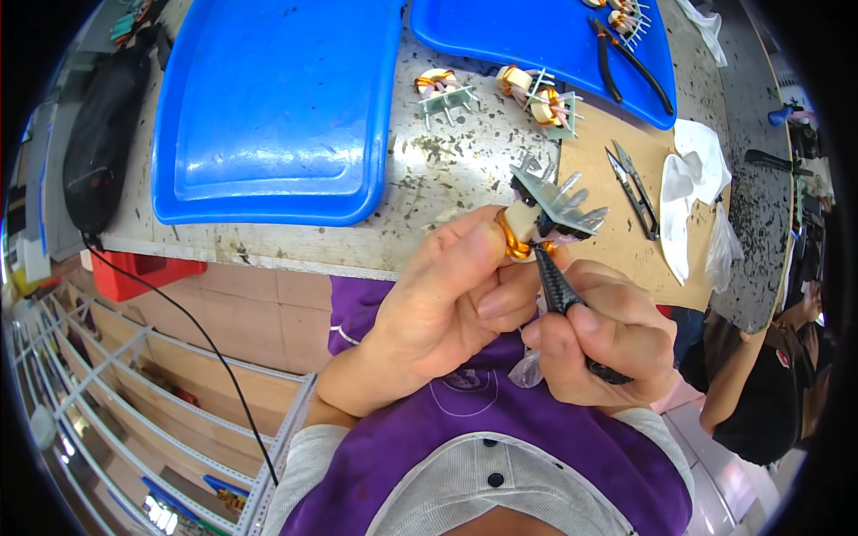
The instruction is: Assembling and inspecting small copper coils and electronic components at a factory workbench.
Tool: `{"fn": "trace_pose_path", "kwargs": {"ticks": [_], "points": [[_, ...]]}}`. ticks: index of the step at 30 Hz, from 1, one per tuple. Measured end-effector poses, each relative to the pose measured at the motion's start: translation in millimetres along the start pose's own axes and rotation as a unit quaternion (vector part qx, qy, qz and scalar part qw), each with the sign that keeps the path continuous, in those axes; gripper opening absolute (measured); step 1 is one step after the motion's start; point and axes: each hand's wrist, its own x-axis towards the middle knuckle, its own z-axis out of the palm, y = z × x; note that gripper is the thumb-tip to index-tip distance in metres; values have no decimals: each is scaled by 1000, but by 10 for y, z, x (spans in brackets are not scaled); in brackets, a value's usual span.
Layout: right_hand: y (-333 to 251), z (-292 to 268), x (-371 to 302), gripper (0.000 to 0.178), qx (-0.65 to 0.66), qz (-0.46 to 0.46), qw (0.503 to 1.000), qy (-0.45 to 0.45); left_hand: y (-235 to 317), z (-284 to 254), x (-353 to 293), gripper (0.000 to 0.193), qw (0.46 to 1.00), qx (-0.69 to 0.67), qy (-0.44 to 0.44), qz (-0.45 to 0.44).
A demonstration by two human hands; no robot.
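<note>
Between the thumb and fingers of my left hand [456, 295] is a wire-wound coil [518, 223], cream-coloured with copper wire, mounted on a small green circuit board [552, 204] with several metal pins. My left hand is closed on it, above the bench's front edge. My right hand [608, 335] grips black tweezers [559, 286]. Their narrow tip meets the coil beside the copper winding, just under the board; the exact contact spot is too small to make out. On the bench beyond lie similar coils on boards, one standing apart [442, 89] and two close together [541, 98].
An empty-looking blue tray [277, 192] lies at the left, and another blue tray [500, 36] at the back holds pliers [626, 67] and more coils. Scissors [635, 192] rest on brown cardboard [590, 161] near a white cloth [684, 196]. Another person [760, 393] is at the right.
</note>
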Motion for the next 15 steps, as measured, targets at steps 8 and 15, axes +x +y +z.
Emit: {"fn": "trace_pose_path", "kwargs": {"ticks": [8,15], "points": [[28,-30,-4,35,4,-3,1000,13,-19,-12,41,45,1000,1,-25,-4],[63,-36,-23,34,6,-9,1000,25,-6,-11,66,46,1000,2,-8,-5]]}}
